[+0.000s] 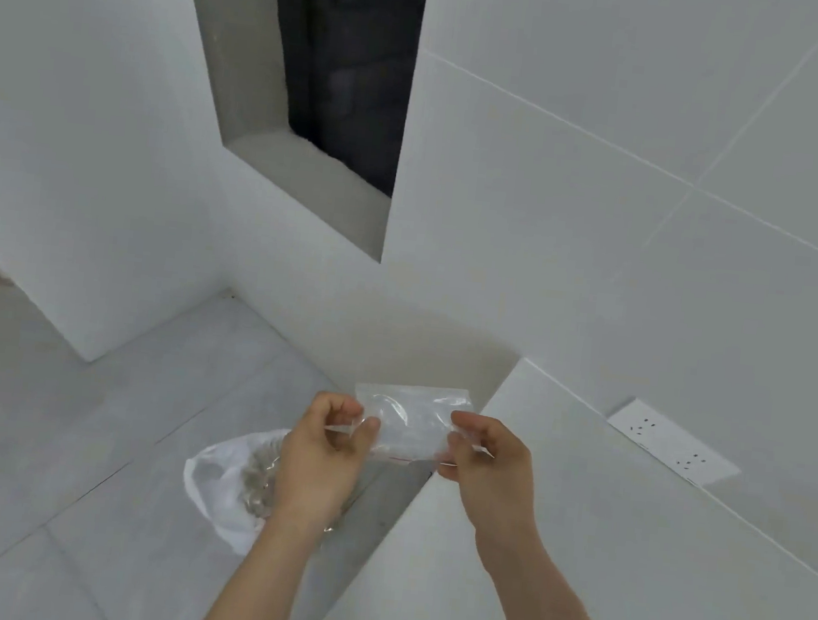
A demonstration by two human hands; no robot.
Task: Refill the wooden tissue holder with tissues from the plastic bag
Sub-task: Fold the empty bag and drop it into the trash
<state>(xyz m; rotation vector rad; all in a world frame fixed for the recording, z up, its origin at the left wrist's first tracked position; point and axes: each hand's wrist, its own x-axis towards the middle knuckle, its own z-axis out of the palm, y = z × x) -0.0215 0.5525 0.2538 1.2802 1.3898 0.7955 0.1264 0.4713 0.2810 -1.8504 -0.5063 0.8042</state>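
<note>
A small clear plastic bag (410,423) with a red line along its lower edge is stretched between both hands in front of a white wall. My left hand (323,457) pinches its left edge with thumb and fingers. My right hand (487,457) pinches its right edge. What the small bag holds cannot be made out. A larger white plastic bag (227,485) lies on the grey floor below my left hand, partly hidden by my wrist. No wooden tissue holder is in view.
White tiled walls rise ahead and to the right, with a white wall socket (673,443) on the right wall. A dark recessed opening (352,61) sits high in the wall ahead. Grey floor tiles (81,427) spread to the left.
</note>
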